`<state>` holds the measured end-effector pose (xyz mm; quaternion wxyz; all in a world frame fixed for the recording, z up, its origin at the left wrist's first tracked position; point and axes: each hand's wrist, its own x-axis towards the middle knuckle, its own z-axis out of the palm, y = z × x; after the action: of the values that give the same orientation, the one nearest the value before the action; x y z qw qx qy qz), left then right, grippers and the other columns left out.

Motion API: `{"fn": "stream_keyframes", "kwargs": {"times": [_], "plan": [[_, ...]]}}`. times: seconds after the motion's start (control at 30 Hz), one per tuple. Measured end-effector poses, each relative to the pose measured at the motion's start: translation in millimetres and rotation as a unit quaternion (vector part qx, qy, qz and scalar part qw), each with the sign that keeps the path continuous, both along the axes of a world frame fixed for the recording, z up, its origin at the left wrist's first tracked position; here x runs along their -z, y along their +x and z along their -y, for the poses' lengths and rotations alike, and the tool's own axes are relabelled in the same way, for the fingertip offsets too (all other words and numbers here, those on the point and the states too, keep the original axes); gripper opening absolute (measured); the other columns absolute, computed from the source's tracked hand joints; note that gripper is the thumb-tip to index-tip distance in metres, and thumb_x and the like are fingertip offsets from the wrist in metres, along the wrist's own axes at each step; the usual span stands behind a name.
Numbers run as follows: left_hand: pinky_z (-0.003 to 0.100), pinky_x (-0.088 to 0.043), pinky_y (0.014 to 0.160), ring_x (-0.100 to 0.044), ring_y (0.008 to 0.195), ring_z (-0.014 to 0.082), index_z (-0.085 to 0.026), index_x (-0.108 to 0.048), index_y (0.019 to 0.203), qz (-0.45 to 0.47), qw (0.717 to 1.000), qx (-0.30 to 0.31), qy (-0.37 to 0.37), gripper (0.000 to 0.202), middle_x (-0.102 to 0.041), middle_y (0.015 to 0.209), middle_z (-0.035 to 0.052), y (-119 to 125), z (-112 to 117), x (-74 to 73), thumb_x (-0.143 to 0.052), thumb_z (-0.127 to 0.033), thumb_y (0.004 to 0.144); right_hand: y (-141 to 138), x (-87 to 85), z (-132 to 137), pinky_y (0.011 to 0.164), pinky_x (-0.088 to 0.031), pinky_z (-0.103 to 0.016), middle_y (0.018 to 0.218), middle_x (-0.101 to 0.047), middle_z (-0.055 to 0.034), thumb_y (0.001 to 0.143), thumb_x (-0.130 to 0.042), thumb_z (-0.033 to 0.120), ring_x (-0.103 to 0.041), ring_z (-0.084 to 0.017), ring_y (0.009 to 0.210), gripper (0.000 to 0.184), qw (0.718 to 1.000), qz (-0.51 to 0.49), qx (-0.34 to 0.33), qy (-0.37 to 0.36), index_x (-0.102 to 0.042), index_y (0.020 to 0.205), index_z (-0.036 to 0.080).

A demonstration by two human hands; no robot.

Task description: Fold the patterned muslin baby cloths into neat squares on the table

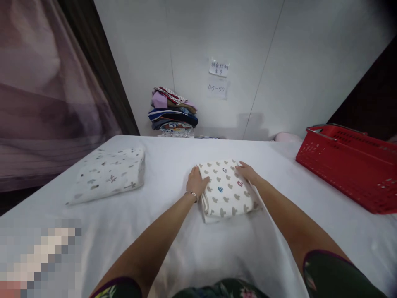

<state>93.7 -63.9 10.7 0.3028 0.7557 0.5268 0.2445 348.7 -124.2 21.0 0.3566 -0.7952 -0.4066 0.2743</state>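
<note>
A folded white cloth (228,198) with a print of beige mouse-head shapes and a few blue and red motifs lies on the white-covered table in front of me. At its left edge is my left hand (196,181), the thumb over the top and the fingers along the side, closed on the edge. My right hand (249,173) holds the far right corner, its fingertips on the fabric. Some of the fingers and the cloth's underside are hidden. Farther left, apart from both hands, lies another folded white cloth (113,171) with a grey and brown print.
A red plastic basket (347,159) with a metal handle stands at the right. Behind the table's far edge is a stack of folded clothes (173,114) against the wall. Paper notes (218,68) are stuck there. A curtain (46,91) hangs at the left.
</note>
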Motion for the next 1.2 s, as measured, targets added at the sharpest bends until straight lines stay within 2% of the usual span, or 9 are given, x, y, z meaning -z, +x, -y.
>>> {"fn": "stream_keyframes", "kwargs": {"times": [0.1, 0.23, 0.33, 0.47, 0.53, 0.63, 0.87, 1.07, 1.2], "plan": [[0.036, -0.036, 0.096, -0.046, 0.117, 0.0291, -0.009, -0.032, 0.132, 0.009, 0.992, -0.044, -0.114, 0.074, -0.047, 0.129, 0.0187, -4.0, -5.3, -8.3, -0.058, -0.043, 0.072, 8.4, 3.6, 6.3, 0.087, -0.045, -0.035, 0.127, -0.051, -0.0139, 0.077, -0.056, 0.048, -0.056, -0.024, 0.104, 0.074, 0.999, -0.041, 0.023, -0.028, -0.032, 0.138, 0.015], [0.034, -0.041, 0.089, -0.053, 0.108, 0.0268, -0.01, -0.039, 0.127, 0.013, 0.99, -0.038, -0.137, 0.068, -0.05, 0.125, 0.0176, -17.2, 3.1, -13.7, -0.058, -0.045, 0.073, 6.9, 0.7, 24.1, 0.082, -0.047, -0.037, 0.13, -0.048, -0.0158, 0.071, -0.061, 0.052, -0.056, -0.027, 0.102, 0.079, 0.996, -0.058, 0.044, -0.051, -0.035, 0.137, 0.018], [0.03, -0.043, 0.084, -0.057, 0.095, 0.0198, -0.017, -0.05, 0.114, 0.038, 0.995, -0.005, -0.093, 0.047, -0.055, 0.117, 0.0093, -38.5, 31.6, -14.3, -0.057, -0.04, 0.074, 0.6, -2.1, 53.5, 0.086, -0.045, -0.035, 0.126, -0.051, -0.0141, 0.072, -0.061, 0.053, -0.056, -0.025, 0.102, 0.075, 0.995, -0.057, 0.049, -0.061, -0.039, 0.135, 0.019], [0.025, -0.043, 0.069, -0.055, 0.077, 0.0127, -0.023, -0.058, 0.091, 0.096, 0.987, 0.128, 0.027, 0.018, -0.057, 0.095, 0.0011, -67.9, 80.1, -19.6, -0.049, -0.034, 0.08, -10.4, -2.5, 102.6, 0.084, -0.047, -0.031, 0.116, -0.057, -0.0118, 0.073, -0.06, 0.054, -0.058, -0.023, 0.096, 0.073, 0.993, -0.085, 0.063, -0.055, -0.041, 0.134, 0.019], [0.025, -0.042, 0.066, -0.054, 0.076, 0.0123, -0.024, -0.058, 0.084, 0.078, 0.985, 0.15, 0.045, 0.018, -0.056, 0.09, -0.0005, -75.8, 98.2, -23.3, -0.05, -0.038, 0.081, -16.6, -2.9, 122.6, 0.074, -0.051, -0.029, 0.114, -0.058, -0.0114, 0.073, -0.059, 0.055, -0.059, -0.022, 0.093, 0.073, 0.99, -0.116, 0.071, -0.048, -0.039, 0.135, 0.02], [0.026, -0.04, 0.063, -0.052, 0.074, 0.0133, -0.022, -0.056, 0.077, 0.022, 0.992, 0.117, 0.043, 0.027, -0.054, 0.086, -0.0009, -75.5, 113.4, -24.1, -0.057, -0.049, 0.074, -25.1, -2.3, 139.9, 0.062, -0.053, -0.027, 0.112, -0.057, -0.0115, 0.073, -0.058, 0.056, -0.059, -0.022, 0.088, 0.074, 0.986, -0.141, 0.077, -0.04, -0.038, 0.135, 0.021], [0.025, -0.038, 0.062, -0.05, 0.069, 0.012, -0.019, -0.049, 0.067, 0.029, 0.997, 0.064, -0.007, 0.025, -0.049, 0.079, -0.001, -57.6, 122.5, -9.7, -0.058, -0.042, 0.072, -30.7, 20.2, 142.3, 0.064, -0.05, -0.03, 0.083, -0.06, -0.0036, 0.077, -0.051, 0.054, -0.058, -0.019, 0.073, 0.064, 0.998, -0.012, 0.058, -0.004, -0.042, 0.132, 0.021], [0.026, -0.037, 0.063, -0.05, 0.068, 0.0133, -0.019, -0.05, 0.06, 0.029, 0.997, 0.058, -0.038, 0.026, -0.05, 0.074, -0.0001, -64.5, 123.6, -1.5, -0.052, -0.039, 0.077, -27.7, 32.3, 144.1, 0.091, -0.04, -0.034, 0.11, -0.06, -0.0059, 0.078, -0.051, 0.049, -0.053, -0.025, 0.105, 0.053, 0.995, 0.092, 0.03, 0.038, -0.051, 0.125, 0.024], [0.026, -0.035, 0.062, -0.05, 0.066, 0.0135, -0.019, -0.05, 0.058, 0.023, 0.998, 0.054, -0.039, 0.026, -0.051, 0.073, 0.0003, -65.9, 124.2, -0.1, -0.051, -0.038, 0.077, -23.4, 24.8, 140.8, 0.081, -0.045, -0.035, 0.09, -0.064, -0.0055, 0.077, -0.051, 0.05, -0.06, -0.024, 0.087, 0.059, 0.996, 0.083, 0.016, -0.027, -0.047, 0.129, 0.021]]}}
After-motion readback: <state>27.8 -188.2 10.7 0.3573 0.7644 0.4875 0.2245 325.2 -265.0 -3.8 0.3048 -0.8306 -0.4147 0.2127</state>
